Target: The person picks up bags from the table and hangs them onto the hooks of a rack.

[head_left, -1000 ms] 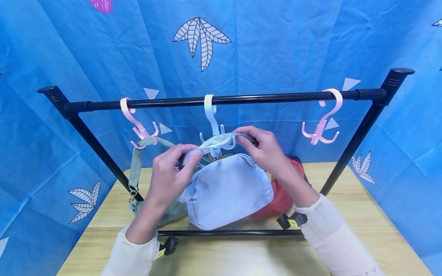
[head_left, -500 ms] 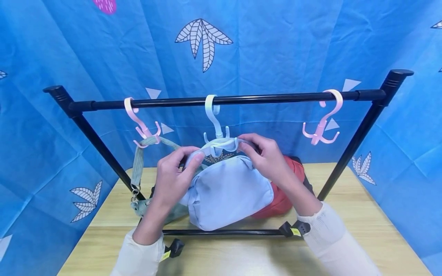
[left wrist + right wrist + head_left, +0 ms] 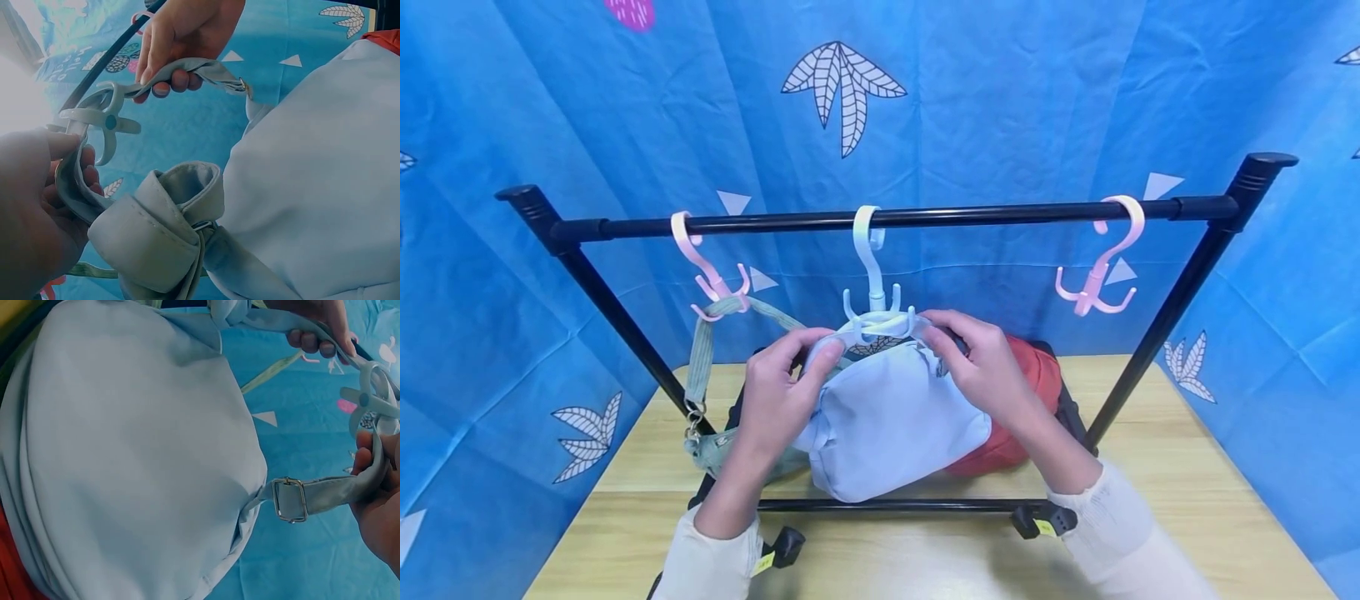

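A pale blue bag (image 3: 895, 425) with a knotted strap (image 3: 331, 492) and a metal buckle (image 3: 290, 500) hangs below the rack's bar. My left hand (image 3: 778, 392) grips the strap on the left of the light blue hook (image 3: 871, 258), thumb on top and fingers beneath. On the other side, my right hand (image 3: 981, 358) holds the same strap between thumb and curled fingers. Between the hands, the strap crosses the hook's prongs (image 3: 111, 122) and lies within their upturned ends. In the left wrist view, the strap's big knot (image 3: 159, 231) hangs below my left hand.
A black rack bar (image 3: 985, 215) also carries a pink hook (image 3: 700, 262) with a green bag's strap (image 3: 698, 358) over it, and another pink hook (image 3: 1097, 267) at right. A red bag (image 3: 1026, 375) is behind the pale blue one. Blue patterned cloth surrounds the wooden table (image 3: 1180, 500).
Both hands have come down slightly with the strap, which now sits lower among the prongs. The light blue hook has shifted a little to the right on the bar.
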A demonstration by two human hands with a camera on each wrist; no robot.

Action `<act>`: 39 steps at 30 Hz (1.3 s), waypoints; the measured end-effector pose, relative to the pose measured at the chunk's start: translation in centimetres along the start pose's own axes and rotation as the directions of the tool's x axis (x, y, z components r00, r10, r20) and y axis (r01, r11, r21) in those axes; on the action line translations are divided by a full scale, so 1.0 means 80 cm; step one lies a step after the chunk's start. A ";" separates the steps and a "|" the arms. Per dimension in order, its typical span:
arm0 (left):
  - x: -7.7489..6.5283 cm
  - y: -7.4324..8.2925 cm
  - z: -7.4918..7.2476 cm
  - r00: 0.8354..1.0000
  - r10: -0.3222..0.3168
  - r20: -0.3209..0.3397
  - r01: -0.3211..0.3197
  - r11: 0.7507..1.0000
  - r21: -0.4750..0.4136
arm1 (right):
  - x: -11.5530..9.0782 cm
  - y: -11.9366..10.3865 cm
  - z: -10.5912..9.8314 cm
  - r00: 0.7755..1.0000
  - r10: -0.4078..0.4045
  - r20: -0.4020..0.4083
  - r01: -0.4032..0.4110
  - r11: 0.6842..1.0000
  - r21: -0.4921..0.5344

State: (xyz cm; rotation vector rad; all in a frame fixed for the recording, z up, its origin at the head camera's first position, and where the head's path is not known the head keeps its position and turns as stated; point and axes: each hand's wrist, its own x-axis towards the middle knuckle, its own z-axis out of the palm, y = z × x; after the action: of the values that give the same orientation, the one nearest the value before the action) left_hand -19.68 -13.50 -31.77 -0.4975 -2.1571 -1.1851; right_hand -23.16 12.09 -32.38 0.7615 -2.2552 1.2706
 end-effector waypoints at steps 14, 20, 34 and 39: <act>-0.012 -0.009 0.002 0.995 -0.088 0.043 0.089 0.996 -0.028 | -0.020 0.004 0.007 1.000 0.016 -0.015 -0.015 1.000 0.025; -0.020 -0.011 0.000 0.983 -0.174 0.057 0.176 0.984 -0.032 | -0.028 0.004 0.018 0.999 0.044 -0.013 -0.044 0.997 0.061; -0.033 -0.018 -0.011 0.971 -0.228 0.070 0.231 0.972 -0.047 | -0.040 0.003 0.039 0.997 0.076 -0.015 -0.074 0.992 0.099; -0.038 -0.019 -0.015 0.966 -0.244 0.087 0.248 0.968 -0.038 | -0.046 0.002 0.036 0.997 0.063 -0.047 -0.059 0.994 0.092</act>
State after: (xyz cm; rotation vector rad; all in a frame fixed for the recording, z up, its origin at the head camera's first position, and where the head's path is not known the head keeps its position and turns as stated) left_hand -17.92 -15.39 -34.24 -0.3079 -2.3160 -1.3740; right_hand -20.83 10.57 -36.10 0.6898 -2.2091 1.4133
